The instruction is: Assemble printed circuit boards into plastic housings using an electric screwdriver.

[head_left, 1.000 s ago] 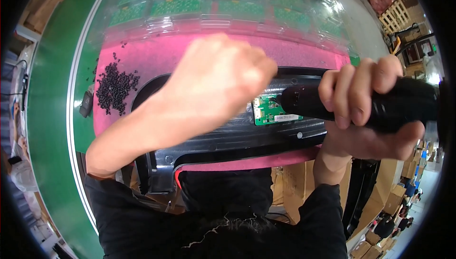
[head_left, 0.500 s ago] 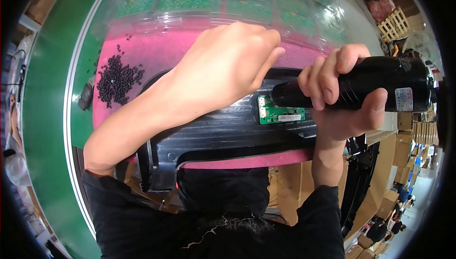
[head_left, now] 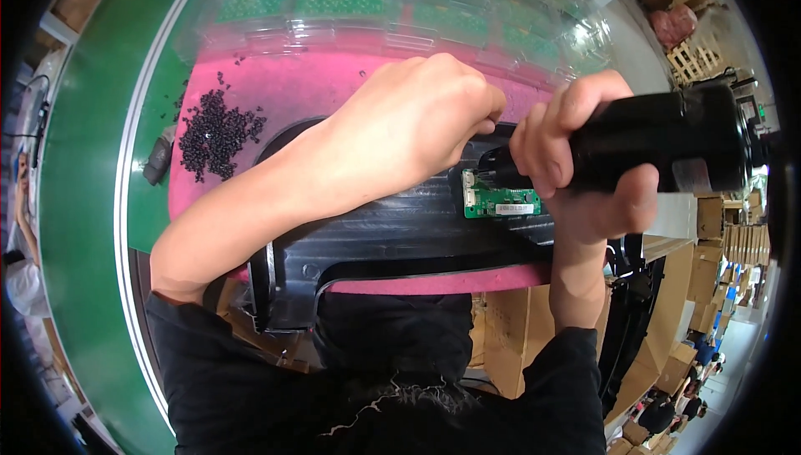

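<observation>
A black electric screwdriver (head_left: 688, 142) lies almost level in my right hand (head_left: 576, 150), whose fingers wrap round its body. Its narrow nose points left over a small green circuit board (head_left: 502, 203) with white connectors. The board sits in a long black plastic housing (head_left: 375, 242), and the screwdriver's nose covers part of it. My left hand (head_left: 430, 117) is closed above the housing's far edge, close to the screwdriver's nose. Its curled fingertips are turned away, so anything pinched there is hidden.
Small black screws (head_left: 217, 136) lie in a heap at the left on the pink mat (head_left: 309, 79). A dark lump (head_left: 157, 160) rests beside them on the green table (head_left: 88, 204). Clear plastic trays (head_left: 350, 12) with green boards stand at the back. Cardboard boxes (head_left: 509, 326) are at lower right.
My left hand has shifted slightly right and toward me. The screwdriver's back end has risen slightly and turned in my right hand. The whole scene sits slightly further right in view.
</observation>
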Available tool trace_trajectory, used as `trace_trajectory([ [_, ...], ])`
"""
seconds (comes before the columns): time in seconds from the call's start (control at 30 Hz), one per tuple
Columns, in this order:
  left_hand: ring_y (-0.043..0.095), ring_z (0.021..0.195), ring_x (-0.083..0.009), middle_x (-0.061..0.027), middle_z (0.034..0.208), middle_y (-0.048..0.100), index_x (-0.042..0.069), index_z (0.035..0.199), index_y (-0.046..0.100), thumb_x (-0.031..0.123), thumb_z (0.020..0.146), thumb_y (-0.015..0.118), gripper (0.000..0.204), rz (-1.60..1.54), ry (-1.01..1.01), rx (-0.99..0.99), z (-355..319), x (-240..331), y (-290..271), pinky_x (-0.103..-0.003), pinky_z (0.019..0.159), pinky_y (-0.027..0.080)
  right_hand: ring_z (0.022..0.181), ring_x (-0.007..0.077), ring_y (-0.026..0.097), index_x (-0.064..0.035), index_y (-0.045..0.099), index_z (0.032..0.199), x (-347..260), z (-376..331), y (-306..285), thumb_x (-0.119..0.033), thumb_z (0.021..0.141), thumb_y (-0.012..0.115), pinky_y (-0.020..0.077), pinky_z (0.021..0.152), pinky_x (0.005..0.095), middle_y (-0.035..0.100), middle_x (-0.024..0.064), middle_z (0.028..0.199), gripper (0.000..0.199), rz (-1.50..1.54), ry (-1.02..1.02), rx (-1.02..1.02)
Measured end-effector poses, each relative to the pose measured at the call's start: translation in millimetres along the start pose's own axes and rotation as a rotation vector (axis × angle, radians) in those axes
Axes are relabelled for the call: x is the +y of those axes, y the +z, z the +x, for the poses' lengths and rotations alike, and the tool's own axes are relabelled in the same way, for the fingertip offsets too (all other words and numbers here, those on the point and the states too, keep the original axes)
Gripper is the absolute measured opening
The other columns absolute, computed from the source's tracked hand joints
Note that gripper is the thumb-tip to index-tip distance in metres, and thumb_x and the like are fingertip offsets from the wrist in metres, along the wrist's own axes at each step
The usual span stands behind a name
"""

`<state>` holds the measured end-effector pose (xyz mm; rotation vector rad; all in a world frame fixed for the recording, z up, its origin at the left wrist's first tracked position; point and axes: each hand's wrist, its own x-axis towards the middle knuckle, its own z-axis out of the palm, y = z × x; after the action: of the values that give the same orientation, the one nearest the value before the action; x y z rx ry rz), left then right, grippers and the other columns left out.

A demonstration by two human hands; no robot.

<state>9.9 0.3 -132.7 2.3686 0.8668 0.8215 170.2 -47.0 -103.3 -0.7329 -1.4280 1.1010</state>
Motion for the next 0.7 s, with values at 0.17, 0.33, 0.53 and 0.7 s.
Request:
trace_trajectory([
  [0.17,0.062,0.079,-0.0371,-0.0183,0.079,0.063,-0.003,0.087,0.064,0.0,0.073,0.065,0.013,-0.014,-0.01,-0.063,2,5,-3,-0.042,0.068,0.049,0.044,0.0077,0.037,-0.0046,0.045,0.09,2,9,-10,-0.061,0.078,0.063,0.032,0.044,0.0235,0.042,-0.0013,0.058,0.06,0.004,0.053,-0.14],
  [0.33,0.064,0.075,-0.0373,-0.0198,0.074,0.064,0.0,0.085,0.068,0.005,0.076,0.065,0.01,0.003,-0.002,-0.044,3,3,-2,-0.044,0.064,0.052,0.044,0.0083,0.037,-0.0041,0.046,0.092,10,11,-12,-0.056,0.081,0.06,0.0329,0.046,0.0241,0.041,-0.0007,0.058,0.055,0.014,-0.02,-0.135],
  [0.53,0.064,0.075,-0.0373,-0.0197,0.075,0.065,0.0,0.086,0.069,0.005,0.076,0.066,0.012,-0.046,-0.031,-0.108,4,6,-2,-0.044,0.065,0.052,0.045,0.0093,0.038,-0.0031,0.048,0.094,11,20,-15,-0.053,0.086,0.056,0.0353,0.049,0.0255,0.042,-0.0004,0.058,0.051,-0.013,0.016,-0.159],
  [0.7,0.065,0.079,-0.0337,-0.0149,0.08,0.067,0.0,0.085,0.067,0.001,0.074,0.066,0.012,0.002,-0.051,-0.102,0,7,-3,-0.038,0.071,0.051,0.046,0.0101,0.039,-0.0034,0.048,0.096,15,10,-20,-0.055,0.086,0.054,0.0352,0.051,0.0271,0.042,-0.001,0.058,0.053,0.16,-0.006,-0.085],
])
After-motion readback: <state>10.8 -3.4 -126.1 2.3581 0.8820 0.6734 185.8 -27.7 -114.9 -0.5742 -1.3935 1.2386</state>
